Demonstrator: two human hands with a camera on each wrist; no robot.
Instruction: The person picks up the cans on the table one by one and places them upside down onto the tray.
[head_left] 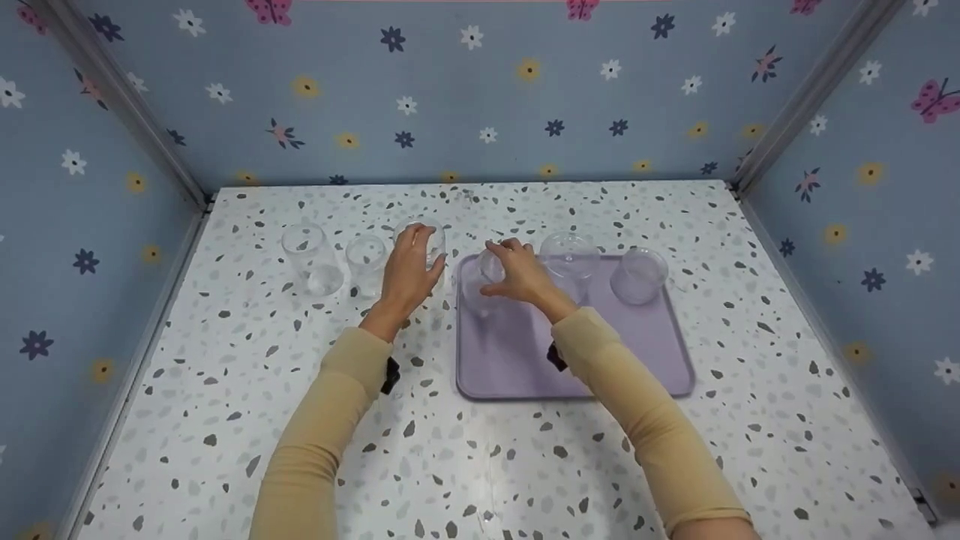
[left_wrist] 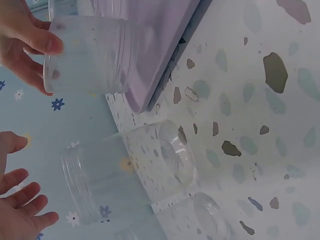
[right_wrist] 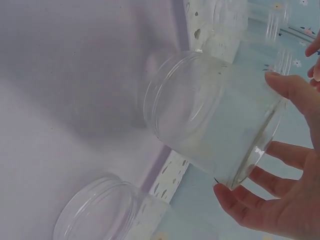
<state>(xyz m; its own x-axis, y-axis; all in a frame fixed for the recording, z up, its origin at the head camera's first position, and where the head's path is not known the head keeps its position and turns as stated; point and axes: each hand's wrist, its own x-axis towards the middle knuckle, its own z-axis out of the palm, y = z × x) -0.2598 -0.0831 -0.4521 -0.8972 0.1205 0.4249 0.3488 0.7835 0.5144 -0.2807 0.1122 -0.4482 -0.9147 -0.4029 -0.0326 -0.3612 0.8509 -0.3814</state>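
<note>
My right hand (head_left: 523, 276) grips a clear jar (right_wrist: 215, 115) by its base end, thumb on one side and fingers on the other. The jar is upside down and tilted, with its threaded rim toward the purple tray (head_left: 510, 375). In the left wrist view this held jar hangs over the tray's edge. My left hand (head_left: 409, 270) has its fingers spread beside another clear jar (left_wrist: 125, 175), which stands upright on the table left of the tray. In the left wrist view a gap shows between those fingertips and the jar's rim.
Two more clear jars, a taller one (head_left: 311, 262) and a shorter one (head_left: 366, 262), stand farther left on the speckled table (head_left: 450, 465). On the tray's back half are two others, one mid-back (head_left: 568, 259) and one at right (head_left: 640, 275). Patterned panels (head_left: 480, 90) enclose the table.
</note>
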